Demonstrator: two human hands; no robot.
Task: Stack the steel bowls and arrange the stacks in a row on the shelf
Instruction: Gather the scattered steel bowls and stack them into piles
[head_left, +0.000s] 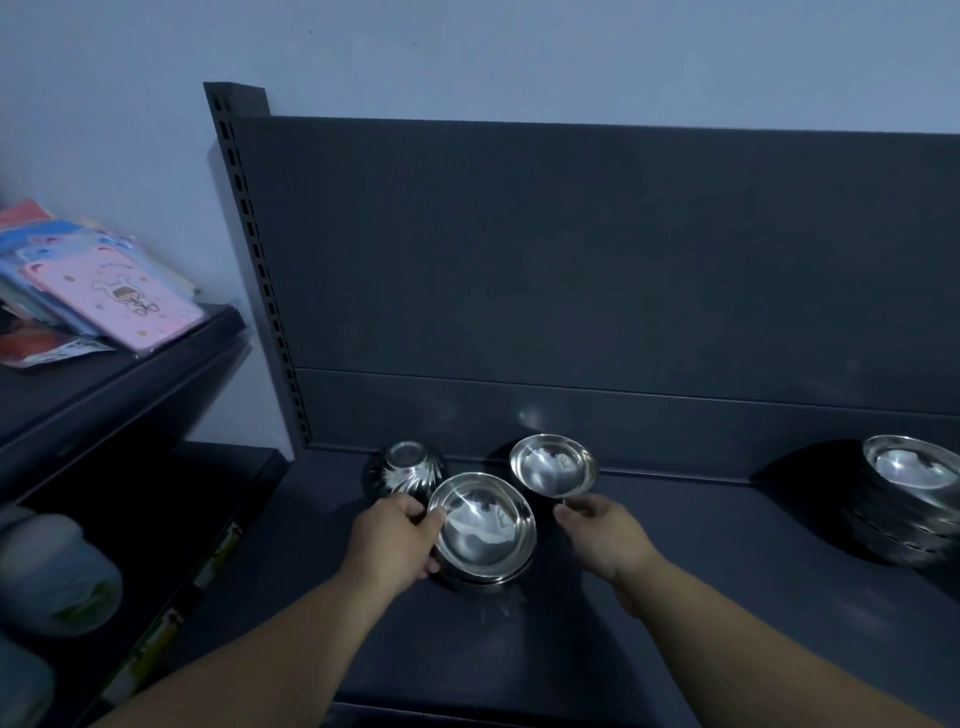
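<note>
A short stack of steel bowls (485, 525) stands on the dark shelf (701, 571), and my left hand (395, 540) grips its left rim with the thumb over the edge. My right hand (597, 530) pinches the near rim of a single steel bowl (553, 465), tilted towards me, just behind and right of that stack. One more steel bowl (408, 467) lies upside down at the back left, close to my left hand. A taller stack of steel bowls (904, 499) sits at the far right of the shelf.
The shelf's dark back panel (597, 260) rises right behind the bowls, with a slotted upright (260, 280) at its left end. A neighbouring shelf at the left carries pink and blue packets (104, 291). Blurred white-green containers (57, 577) sit low at the left.
</note>
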